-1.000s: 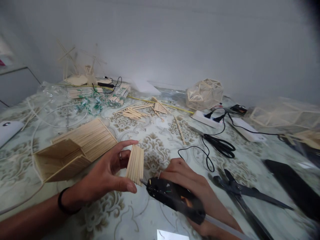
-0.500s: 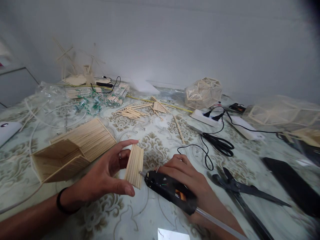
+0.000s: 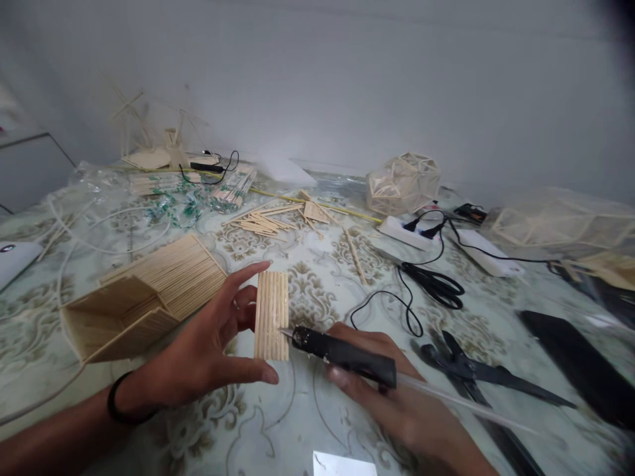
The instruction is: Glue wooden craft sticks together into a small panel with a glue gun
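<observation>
My left hand [image 3: 208, 347] pinches a small panel of glued wooden sticks [image 3: 271, 314] between forefinger and thumb, holding it upright above the table. My right hand [image 3: 397, 403] grips a black glue gun [image 3: 342, 352] lying almost level, with a clear glue stick trailing from its back. The gun's metal tip touches the panel's right edge near its lower half. A black band sits on my left wrist. To the left of my left hand stands a larger open box of wooden sticks [image 3: 143, 294].
Black scissors [image 3: 476, 373] and a dark flat object [image 3: 580, 367] lie at the right. A white power strip [image 3: 404, 233] with black cables, loose sticks [image 3: 262, 223], stick-frame polyhedra [image 3: 403, 184], plastic wrapping and a white device [image 3: 14, 258] are spread over the patterned tablecloth.
The panel has turned to face me more squarely and risen a little. My right hand has rolled the glue gun flatter and brought its tip onto the panel's right edge.
</observation>
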Demonstrator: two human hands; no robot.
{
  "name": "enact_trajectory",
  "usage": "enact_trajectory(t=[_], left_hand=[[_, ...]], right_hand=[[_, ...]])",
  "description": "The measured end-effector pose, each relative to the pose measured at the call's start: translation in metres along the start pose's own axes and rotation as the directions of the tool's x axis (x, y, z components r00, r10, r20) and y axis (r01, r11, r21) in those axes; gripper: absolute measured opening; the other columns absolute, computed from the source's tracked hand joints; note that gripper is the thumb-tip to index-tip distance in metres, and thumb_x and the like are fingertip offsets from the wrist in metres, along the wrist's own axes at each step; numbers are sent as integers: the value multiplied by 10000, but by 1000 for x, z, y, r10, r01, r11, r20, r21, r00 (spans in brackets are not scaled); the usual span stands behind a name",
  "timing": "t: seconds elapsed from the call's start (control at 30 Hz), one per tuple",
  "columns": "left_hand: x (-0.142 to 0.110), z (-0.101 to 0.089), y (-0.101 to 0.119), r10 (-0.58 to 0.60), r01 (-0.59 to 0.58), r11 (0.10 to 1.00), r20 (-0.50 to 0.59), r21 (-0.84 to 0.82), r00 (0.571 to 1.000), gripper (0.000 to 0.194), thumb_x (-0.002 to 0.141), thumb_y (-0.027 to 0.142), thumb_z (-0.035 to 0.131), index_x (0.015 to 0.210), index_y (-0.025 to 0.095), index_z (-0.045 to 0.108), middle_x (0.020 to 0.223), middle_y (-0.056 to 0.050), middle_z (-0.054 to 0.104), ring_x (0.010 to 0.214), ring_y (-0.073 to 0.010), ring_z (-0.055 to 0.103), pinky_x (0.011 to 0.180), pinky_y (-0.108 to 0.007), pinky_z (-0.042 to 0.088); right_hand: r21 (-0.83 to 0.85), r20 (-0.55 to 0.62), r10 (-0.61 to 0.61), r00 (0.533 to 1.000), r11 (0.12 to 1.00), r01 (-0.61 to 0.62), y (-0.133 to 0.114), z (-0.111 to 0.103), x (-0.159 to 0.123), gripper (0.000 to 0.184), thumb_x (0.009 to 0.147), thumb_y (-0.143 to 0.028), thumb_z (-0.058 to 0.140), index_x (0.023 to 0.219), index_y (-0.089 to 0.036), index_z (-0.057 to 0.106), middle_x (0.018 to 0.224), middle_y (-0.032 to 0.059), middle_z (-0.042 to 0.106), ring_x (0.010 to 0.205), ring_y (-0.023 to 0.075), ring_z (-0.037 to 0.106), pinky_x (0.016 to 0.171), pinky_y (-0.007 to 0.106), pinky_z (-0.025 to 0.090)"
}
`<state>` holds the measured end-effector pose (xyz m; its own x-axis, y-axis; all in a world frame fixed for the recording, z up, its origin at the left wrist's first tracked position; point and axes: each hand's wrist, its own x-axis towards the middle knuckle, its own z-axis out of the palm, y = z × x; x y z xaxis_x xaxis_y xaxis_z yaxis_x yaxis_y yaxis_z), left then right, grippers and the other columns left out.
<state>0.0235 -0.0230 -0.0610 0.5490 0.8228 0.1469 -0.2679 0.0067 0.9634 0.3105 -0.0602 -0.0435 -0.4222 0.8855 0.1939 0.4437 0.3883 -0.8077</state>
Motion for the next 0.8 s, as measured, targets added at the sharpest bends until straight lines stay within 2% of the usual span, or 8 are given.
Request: enact_trajectory(t=[0.1,0.17,0.27,0.43,0.53,0.67,0.73,0.8], left_hand=[[-3,1,0,68,-63,987,-31,149,997,1041,875,197,976,1671,535,397,1422,-25,725,1226,-247,745,1131,-453,601],[-6,0,-3,144,-122,954,-60,274,988,1002,896,198,955,1667,542,416,1392,-13,744,1220,-237,743,1135,-416,607],[-11,-4,-11,240,-179,868,-77,462,968,988,912,216,937,1695,501,406,1464,-40,731,1243,-264,741,1133,-407,622],[-18,-13,-26,307,-205,697,-28,688,951,903,980,234,856,1717,471,393,1539,-63,732,1275,-364,762,1127,-552,640],[-19,-14,-29,333,-236,652,8,720,943,833,1016,214,806,1698,492,416,1603,-35,701,1319,-377,759,1158,-587,618],[-18,-11,-27,355,-280,676,32,681,934,727,1046,183,747,1662,463,480,1568,4,727,1309,-336,768,1187,-519,594],[-15,-8,-22,359,-267,696,-1,667,933,770,1028,221,780,1683,456,450,1540,6,735,1270,-327,771,1172,-496,597],[-11,-5,-14,313,-210,751,-58,626,948,935,971,244,859,1721,482,353,1495,-8,744,1209,-295,774,1143,-483,615]], right_hand=[[75,29,101,994,992,-103,5,2,-5,430,1068,-626,644,960,-248,817,838,78,772,812,272,723,717,397,611],[271,135,155,979,944,-187,7,4,-5,508,1080,-669,614,939,-219,802,741,41,706,701,215,665,653,346,567],[558,237,221,946,766,-318,7,9,-1,511,1052,-674,682,1024,-172,771,689,4,674,600,155,600,608,301,502],[725,368,304,879,498,-476,7,15,3,546,973,-705,773,989,-160,740,624,9,728,490,132,626,553,261,495],[746,418,354,837,392,-538,6,16,3,564,946,-721,786,933,-161,729,578,-1,716,461,138,668,491,224,473],[738,470,379,797,327,-590,8,18,3,590,943,-736,774,892,-150,735,551,9,711,486,157,730,439,194,441],[728,485,372,791,329,-601,9,18,3,579,955,-718,775,900,-143,740,569,21,727,477,151,719,442,196,448],[745,456,339,823,361,-561,12,18,2,546,979,-685,771,925,-142,749,584,8,721,444,125,648,487,224,502]])
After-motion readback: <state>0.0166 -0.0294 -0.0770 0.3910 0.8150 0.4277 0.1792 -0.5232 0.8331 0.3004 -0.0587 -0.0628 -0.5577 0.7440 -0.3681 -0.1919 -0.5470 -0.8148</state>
